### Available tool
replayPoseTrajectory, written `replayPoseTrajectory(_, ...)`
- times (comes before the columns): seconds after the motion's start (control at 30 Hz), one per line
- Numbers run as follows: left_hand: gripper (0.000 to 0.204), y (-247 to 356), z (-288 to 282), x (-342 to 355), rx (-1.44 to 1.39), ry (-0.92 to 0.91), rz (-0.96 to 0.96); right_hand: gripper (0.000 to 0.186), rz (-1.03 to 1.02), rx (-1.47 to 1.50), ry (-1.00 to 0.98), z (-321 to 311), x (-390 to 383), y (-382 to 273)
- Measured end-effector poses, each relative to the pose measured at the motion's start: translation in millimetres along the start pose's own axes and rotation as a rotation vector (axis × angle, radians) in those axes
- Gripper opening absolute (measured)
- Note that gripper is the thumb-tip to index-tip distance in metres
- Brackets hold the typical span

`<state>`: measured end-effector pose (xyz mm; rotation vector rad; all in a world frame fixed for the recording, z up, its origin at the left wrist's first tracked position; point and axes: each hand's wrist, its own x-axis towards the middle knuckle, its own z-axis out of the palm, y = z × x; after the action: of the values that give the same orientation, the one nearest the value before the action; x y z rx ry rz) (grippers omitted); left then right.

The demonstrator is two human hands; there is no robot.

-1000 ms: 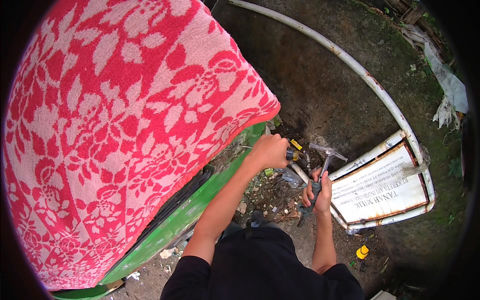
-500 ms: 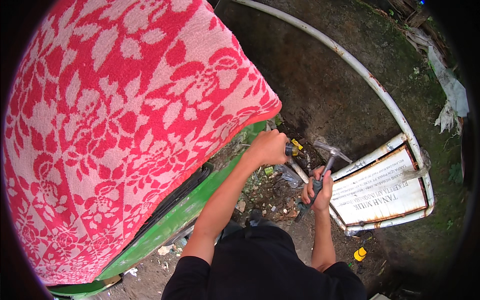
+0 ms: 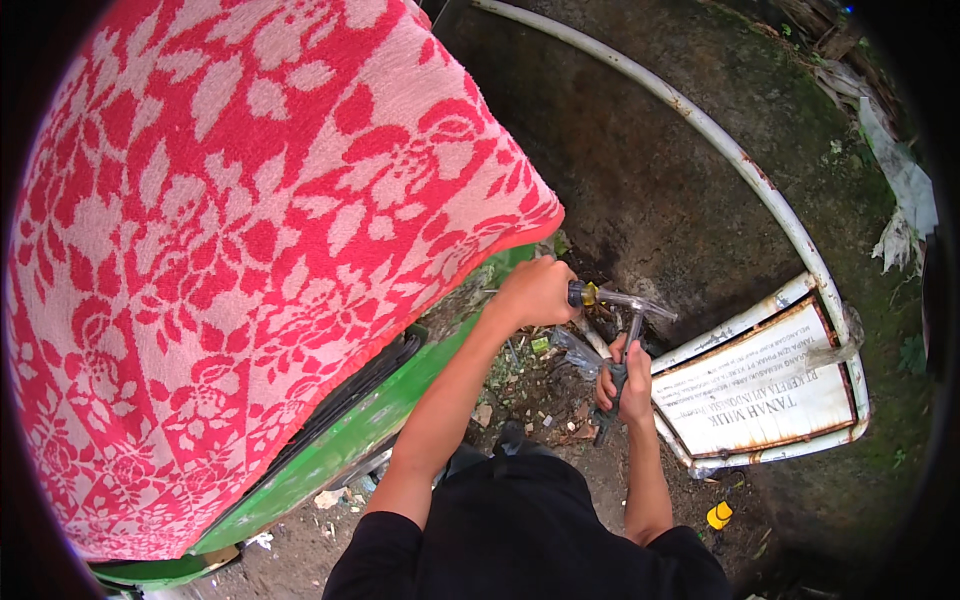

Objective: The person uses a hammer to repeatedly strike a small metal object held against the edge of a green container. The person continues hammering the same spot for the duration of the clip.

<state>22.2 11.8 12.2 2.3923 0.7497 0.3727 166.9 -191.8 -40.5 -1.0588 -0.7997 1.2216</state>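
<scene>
The person's left hand (image 3: 538, 292), near the centre, was curled into a fist around a tool with a dark, rounded handle end (image 3: 576, 293), which faced three o'clock. The right hand (image 3: 628, 382), at half past four from the left, was wrapped round the dark grip of a T-shaped silver metal hammer (image 3: 635, 325). The hammer's head was close to the handle end; contact could not be told. Toward ten o'clock, a red-and-pink floral cloth (image 3: 280, 200) covered a green-painted surface (image 3: 345, 432). Toward four o'clock was a rust-edged white sign panel (image 3: 765, 395).
</scene>
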Motion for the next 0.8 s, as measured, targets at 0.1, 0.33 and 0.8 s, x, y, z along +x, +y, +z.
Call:
replayPoseTrajectory(0.1,0.023,-1.4,-3.7,-0.9,-0.017,0.001,-0.025,0.047,-0.106,0.183,0.061,-1.0,-0.6,-11.7)
replayPoseTrajectory(0.33,0.024,-1.2,-5.0,0.8,-0.091,-0.02,-0.065,0.047,0.021,0.054,0.009,2.3,8.2,-11.0)
replayPoseTrajectory(0.8,0.026,0.3,-6.0,3.8,-0.047,-0.032,-0.105,0.046,-0.187,0.344,0.087,5.1,9.9,-24.8)
